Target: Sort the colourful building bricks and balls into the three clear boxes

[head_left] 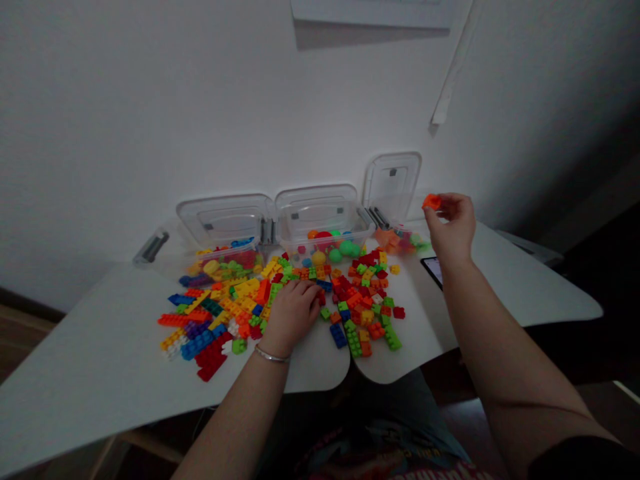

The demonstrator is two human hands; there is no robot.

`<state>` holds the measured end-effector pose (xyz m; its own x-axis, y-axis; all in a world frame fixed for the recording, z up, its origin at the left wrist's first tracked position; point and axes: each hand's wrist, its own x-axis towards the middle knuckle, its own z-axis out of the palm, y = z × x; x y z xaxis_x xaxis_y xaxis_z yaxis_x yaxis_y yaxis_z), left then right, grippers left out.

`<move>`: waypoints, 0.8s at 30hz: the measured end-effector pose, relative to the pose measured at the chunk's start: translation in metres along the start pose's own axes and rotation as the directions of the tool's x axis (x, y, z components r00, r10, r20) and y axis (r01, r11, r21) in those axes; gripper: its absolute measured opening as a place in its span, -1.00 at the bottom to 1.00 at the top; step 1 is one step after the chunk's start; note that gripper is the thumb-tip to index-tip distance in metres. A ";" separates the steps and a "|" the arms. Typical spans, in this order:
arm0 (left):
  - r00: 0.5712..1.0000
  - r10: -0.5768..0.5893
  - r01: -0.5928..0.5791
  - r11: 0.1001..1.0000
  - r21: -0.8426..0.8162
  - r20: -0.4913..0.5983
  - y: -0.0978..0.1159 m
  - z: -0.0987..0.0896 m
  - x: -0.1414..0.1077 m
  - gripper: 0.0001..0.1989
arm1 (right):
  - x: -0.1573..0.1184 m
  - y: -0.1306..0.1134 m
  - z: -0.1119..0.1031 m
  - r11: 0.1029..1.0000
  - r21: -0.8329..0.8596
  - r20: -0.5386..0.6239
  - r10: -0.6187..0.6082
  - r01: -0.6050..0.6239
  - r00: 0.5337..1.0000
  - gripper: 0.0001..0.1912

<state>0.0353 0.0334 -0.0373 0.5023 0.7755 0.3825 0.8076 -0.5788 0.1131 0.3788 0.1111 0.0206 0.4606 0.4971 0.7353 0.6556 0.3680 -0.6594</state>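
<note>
The raised piece [431, 202] is bright orange. The blocks [249, 289] mix red, yellow, lime green, orange, dark blue, purple and a little plain white. The balls [346, 249] run green, yellow, red, orange and blue. The bins [369, 231] and lids [393, 193] are clear, their latches [269, 231] grey. The desk [75, 353] is white, the wall [125, 100] pale grey, the bracelet [271, 357] silvery, the sleeve [580, 460] black.

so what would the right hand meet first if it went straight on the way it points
Likely the rightmost lid, though depth is unclear and it could be the wall instead. The orange piece in the right hand would touch first.
</note>
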 end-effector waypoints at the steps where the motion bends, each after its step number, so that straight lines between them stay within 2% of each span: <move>1: 1.000 0.000 0.000 1.000 -0.001 -0.001 0.000 0.000 0.000 -0.75 | 0.006 0.003 0.003 1.000 -0.024 0.014 0.001 -0.001 1.000 -0.67; 3: 1.000 0.003 -0.003 1.000 -0.004 -0.006 0.000 0.001 0.000 -0.75 | 0.015 0.009 0.007 0.993 -0.111 0.091 0.047 -0.037 0.995 -0.71; 5: 1.000 0.005 -0.005 1.000 -0.012 -0.014 0.000 0.000 0.000 -0.75 | 0.019 0.015 0.011 0.966 -0.244 0.191 0.136 -0.087 0.972 -0.75; 7: 1.000 0.006 -0.007 1.000 -0.019 -0.019 0.000 0.000 0.000 -0.76 | 0.020 0.020 0.015 0.928 -0.358 0.244 0.202 -0.105 0.948 -0.76; 11: 1.000 0.005 -0.006 1.000 -0.021 -0.019 0.001 -0.001 0.000 -0.76 | 0.017 0.024 0.020 0.909 -0.400 0.212 0.215 -0.116 0.953 -0.67; 14: 1.000 0.006 -0.006 1.000 -0.018 -0.012 0.001 -0.002 0.000 -0.75 | 0.015 0.024 0.022 0.904 -0.403 0.179 0.233 -0.145 0.956 -0.68; 17: 1.000 -0.001 0.001 1.000 -0.017 -0.006 0.002 -0.002 0.000 -0.75 | 0.012 0.023 0.021 0.913 -0.389 0.186 0.207 -0.122 0.960 -0.70; 20: 1.000 -0.002 0.001 1.000 -0.023 -0.014 0.001 -0.002 0.000 -0.75 | 0.007 0.021 0.017 0.945 -0.324 0.190 0.114 -0.047 0.975 -0.71; 24: 1.000 0.006 -0.006 1.000 -0.020 -0.017 0.000 -0.001 0.000 -0.75 | -0.010 0.008 0.006 0.971 -0.237 0.111 -0.004 0.031 0.994 -0.71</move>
<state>0.0350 0.0330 -0.0366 0.5020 0.7677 0.3984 0.7978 -0.5888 0.1292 0.3763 0.1137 0.0066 0.3882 0.5800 0.7162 0.7925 0.1866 -0.5806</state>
